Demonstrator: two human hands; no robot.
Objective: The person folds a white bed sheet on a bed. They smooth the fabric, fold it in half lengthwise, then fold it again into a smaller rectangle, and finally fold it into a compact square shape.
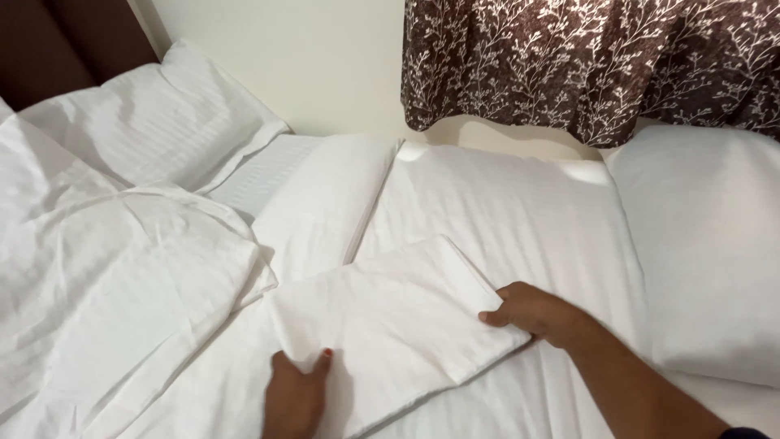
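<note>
Folded white striped-weave cloth (390, 317) was seen lying flat on the white bed sheet (504, 203), near the front middle of the bed. Its surface was smooth with faint woven stripes and a few soft creases near the lower edge. Its long axis ran diagonally, from the lower left up towards the right, with one corner pointing towards the wall. The left hand (294, 394) was closed in a pinch on a raised fold at the lower edge. The right hand (536, 313) was laid at the right edge, fingers curled onto the cloth. A rumpled white duvet (114, 284) lay left, white pillows (707, 244) right.
</note>
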